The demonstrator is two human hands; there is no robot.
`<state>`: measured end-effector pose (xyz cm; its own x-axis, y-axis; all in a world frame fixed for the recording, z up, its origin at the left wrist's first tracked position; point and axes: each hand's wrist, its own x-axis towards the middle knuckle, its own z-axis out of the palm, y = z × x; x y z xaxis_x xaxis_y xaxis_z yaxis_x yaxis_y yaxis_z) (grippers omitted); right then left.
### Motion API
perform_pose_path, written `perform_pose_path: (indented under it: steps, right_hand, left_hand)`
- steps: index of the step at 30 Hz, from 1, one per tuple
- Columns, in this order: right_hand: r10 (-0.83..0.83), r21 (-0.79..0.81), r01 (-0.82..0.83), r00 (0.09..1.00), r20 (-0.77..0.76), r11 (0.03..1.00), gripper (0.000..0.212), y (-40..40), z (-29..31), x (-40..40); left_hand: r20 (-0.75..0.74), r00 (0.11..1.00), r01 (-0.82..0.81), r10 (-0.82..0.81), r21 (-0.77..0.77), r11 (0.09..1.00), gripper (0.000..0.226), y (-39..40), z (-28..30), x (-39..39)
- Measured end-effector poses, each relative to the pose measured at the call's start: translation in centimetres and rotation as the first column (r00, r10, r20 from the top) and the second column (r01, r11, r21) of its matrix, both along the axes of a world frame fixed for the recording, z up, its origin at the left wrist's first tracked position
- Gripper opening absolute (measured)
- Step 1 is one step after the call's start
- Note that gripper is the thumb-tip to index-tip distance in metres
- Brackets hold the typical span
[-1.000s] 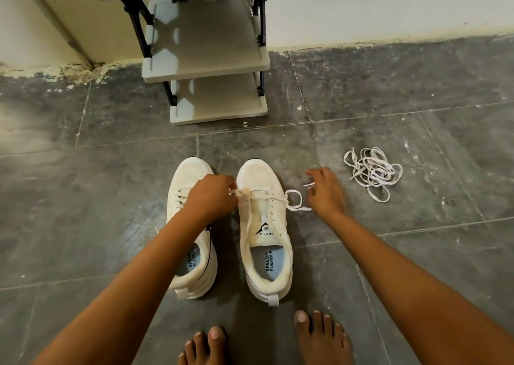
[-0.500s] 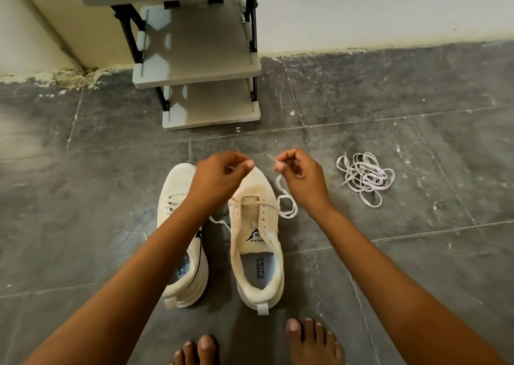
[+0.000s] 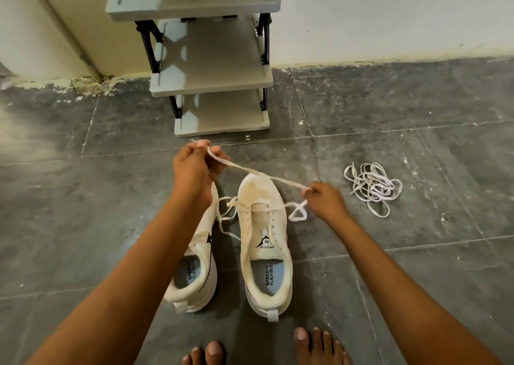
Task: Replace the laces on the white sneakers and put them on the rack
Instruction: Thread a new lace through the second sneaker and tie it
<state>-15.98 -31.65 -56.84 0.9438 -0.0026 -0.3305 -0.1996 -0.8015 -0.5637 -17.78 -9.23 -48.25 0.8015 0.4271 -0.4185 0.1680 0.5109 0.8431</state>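
Two white sneakers stand side by side on the dark floor, toes toward the rack: the left sneaker [image 3: 199, 264], partly hidden by my forearm, and the right sneaker [image 3: 264, 242]. A cream lace [image 3: 261, 175] runs taut above the right sneaker's toe between both hands. My left hand [image 3: 194, 170] grips one end, raised above the left sneaker's toe. My right hand [image 3: 324, 202] pinches the other end, right of the shoe, with a loop hanging below it. The lace is still threaded through the right sneaker's lower eyelets.
A grey shoe rack [image 3: 211, 81] with black posts stands against the wall, straight ahead. A loose pile of white laces [image 3: 372, 188] lies on the floor to the right. My bare feet [image 3: 314, 348] are at the bottom edge.
Both hands have pulled the lace ends apart: my left hand rose toward the rack and my right hand moved out to the right, stretching the lace taut above the right sneaker.
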Motion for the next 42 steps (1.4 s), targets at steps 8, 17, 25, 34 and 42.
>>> perform_pose_path:
  steps: [8,17,25,34,42]
  right_hand:
    - [0.303,0.835,0.134,0.891,-0.337,0.535,0.023,5.6,8.9,-2.2]
    - [0.251,0.331,-0.187,0.954,-0.165,0.925,0.043,4.2,5.7,-1.6]
    - [0.114,0.208,-0.087,0.986,-0.120,0.974,0.055,4.3,0.9,-3.1]
    - [-0.034,0.588,0.177,0.969,-0.245,0.790,0.040,2.6,-0.2,-3.6]
    - [0.003,0.665,0.156,0.973,-0.232,0.731,0.032,2.2,-1.1,-4.3]
  left_hand:
    - [0.010,0.986,-0.167,0.169,0.205,0.964,0.019,1.1,-0.8,0.5]
    - [-0.185,0.926,0.378,-0.330,0.472,0.796,0.008,-0.7,-1.7,-1.4]
    - [-0.521,0.742,0.621,-0.421,0.771,0.140,0.014,-4.7,-6.5,-2.7]
    - [-0.619,0.721,0.622,-0.311,0.776,-0.105,0.017,-6.4,-8.1,-1.7]
    - [-0.557,0.752,0.654,-0.353,0.698,0.291,0.010,-6.6,-8.7,-2.4]
